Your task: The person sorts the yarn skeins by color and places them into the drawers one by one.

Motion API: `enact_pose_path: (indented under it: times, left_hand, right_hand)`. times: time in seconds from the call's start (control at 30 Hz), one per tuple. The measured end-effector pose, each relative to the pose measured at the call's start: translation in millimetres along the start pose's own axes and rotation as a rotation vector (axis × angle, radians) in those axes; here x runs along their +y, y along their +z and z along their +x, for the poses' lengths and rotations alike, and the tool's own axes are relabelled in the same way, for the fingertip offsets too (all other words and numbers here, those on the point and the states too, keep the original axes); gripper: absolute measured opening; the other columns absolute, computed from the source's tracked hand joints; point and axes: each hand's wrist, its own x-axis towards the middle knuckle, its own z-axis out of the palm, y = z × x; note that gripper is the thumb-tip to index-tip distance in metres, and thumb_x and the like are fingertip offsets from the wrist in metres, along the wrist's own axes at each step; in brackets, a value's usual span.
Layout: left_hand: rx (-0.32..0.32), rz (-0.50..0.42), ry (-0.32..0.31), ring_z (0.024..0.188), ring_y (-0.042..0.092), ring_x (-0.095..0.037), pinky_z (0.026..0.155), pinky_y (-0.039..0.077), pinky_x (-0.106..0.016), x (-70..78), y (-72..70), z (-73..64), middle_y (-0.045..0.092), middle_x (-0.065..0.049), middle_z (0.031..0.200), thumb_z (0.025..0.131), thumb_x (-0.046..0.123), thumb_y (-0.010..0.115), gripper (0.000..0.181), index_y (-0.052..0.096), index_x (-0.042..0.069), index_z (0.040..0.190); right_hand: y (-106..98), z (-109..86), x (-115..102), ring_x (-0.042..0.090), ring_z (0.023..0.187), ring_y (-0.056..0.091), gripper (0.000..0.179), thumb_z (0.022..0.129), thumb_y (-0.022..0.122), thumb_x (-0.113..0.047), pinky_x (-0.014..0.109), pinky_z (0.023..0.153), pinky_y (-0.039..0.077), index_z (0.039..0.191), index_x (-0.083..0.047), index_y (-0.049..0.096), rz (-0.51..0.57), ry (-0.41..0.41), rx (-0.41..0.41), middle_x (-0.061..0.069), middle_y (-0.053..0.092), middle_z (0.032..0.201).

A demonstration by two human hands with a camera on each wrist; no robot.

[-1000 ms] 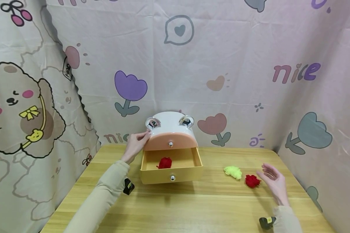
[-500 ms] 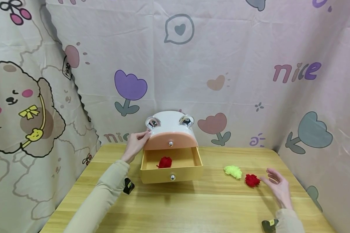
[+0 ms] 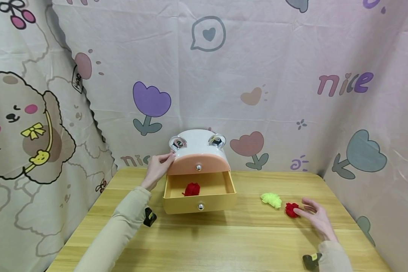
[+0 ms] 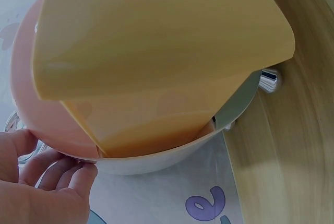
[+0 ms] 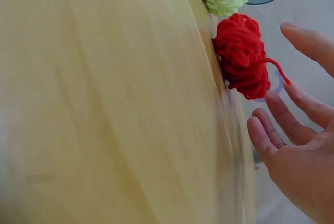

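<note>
A small frog-shaped drawer box [image 3: 197, 138] stands at the back of the table, white on top with an orange upper drawer front [image 3: 183, 165]. Its lower yellow drawer [image 3: 180, 206] is pulled out, and a red ball of yarn [image 3: 192, 189] lies inside toward the left. My left hand [image 3: 155, 170] holds the box's left edge beside one shiny eye, fingers curled at the rim in the left wrist view. On the right, my right hand [image 3: 316, 218] is spread at another red ball of yarn [image 5: 242, 54], fingertips close to its loose strand, with nothing gripped.
A yellow-green ball of yarn [image 3: 271, 200] lies just left of the red one on the wooden table [image 3: 244, 241]. Printed cloth [image 3: 204, 83] hangs behind and along both sides. A black device [image 3: 149, 217] sits under the left sleeve, another [image 3: 311, 261] by the right cuff.
My right hand drew slightly back toward the right, then came left to the red yarn, where its fingers now overlap the edge. The left hand stays on the box.
</note>
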Motion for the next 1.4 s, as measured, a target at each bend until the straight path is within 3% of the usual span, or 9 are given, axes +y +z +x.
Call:
enact_pose_path:
  times: [0.13,0.2,0.27,0.47,0.73,1.4]
  left_hand:
    - [-0.002,-0.002,-0.006,0.143,0.047,-0.035,0.118,0.04,-0.047,-0.5,0.2,0.7,0.054,-0.017,0.147,0.102,0.029,0.058,0.045,0.058,0.003,0.139]
    - [-0.001,0.0,-0.006,0.142,0.047,-0.035,0.118,0.041,-0.047,-0.7,0.3,1.1,0.054,-0.017,0.146,0.102,0.029,0.058,0.045,0.058,0.004,0.139]
    - [0.002,0.001,-0.008,0.142,0.048,-0.034,0.118,0.041,-0.046,-0.7,0.1,1.3,0.055,-0.017,0.146,0.102,0.03,0.058,0.045,0.058,0.004,0.139]
    - [-0.002,0.007,-0.009,0.142,0.047,-0.035,0.118,0.041,-0.047,-0.7,-0.7,1.7,0.054,-0.017,0.147,0.102,0.031,0.058,0.046,0.057,0.005,0.14]
    - [-0.003,0.01,-0.012,0.142,0.047,-0.035,0.118,0.04,-0.048,-1.2,-0.6,1.8,0.054,-0.017,0.148,0.102,0.031,0.057,0.046,0.057,0.005,0.14]
    - [0.01,0.002,-0.005,0.141,0.049,-0.035,0.118,0.041,-0.047,-1.2,0.0,0.7,0.056,-0.018,0.145,0.102,0.03,0.058,0.045,0.059,0.004,0.138]
  right_hand:
    - [4.1,4.1,-2.2,-0.013,0.096,0.051,0.078,0.089,0.076,-0.022,0.007,0.082,0.045,0.148,0.009,0.036,-0.028,0.044,-0.033,0.006,0.06,0.132]
    - [6.2,6.2,-3.3,-0.011,0.096,0.05,0.079,0.089,0.076,-0.022,0.008,0.082,0.044,0.149,0.009,0.035,-0.039,0.054,-0.05,0.028,0.051,0.141]
    - [8.3,8.1,-4.3,-0.012,0.096,0.049,0.08,0.089,0.076,-0.023,0.008,0.082,0.044,0.149,0.009,0.034,-0.045,0.062,-0.063,0.034,0.044,0.147]
    - [13.7,12.4,-4.9,-0.017,0.093,0.047,0.079,0.089,0.076,-0.021,0.007,0.082,0.043,0.149,0.009,0.035,-0.068,0.068,-0.085,0.034,0.042,0.149]
    - [17.5,17.2,-5.6,-0.006,0.094,0.053,0.073,0.087,0.077,-0.014,0.009,0.08,0.046,0.143,0.014,0.04,-0.13,0.024,-0.092,0.036,0.053,0.137]
    - [19.0,17.9,-6.8,-0.009,0.088,0.054,0.064,0.085,0.076,-0.006,0.01,0.078,0.048,0.137,0.016,0.047,-0.12,0.037,-0.079,0.034,0.059,0.129]
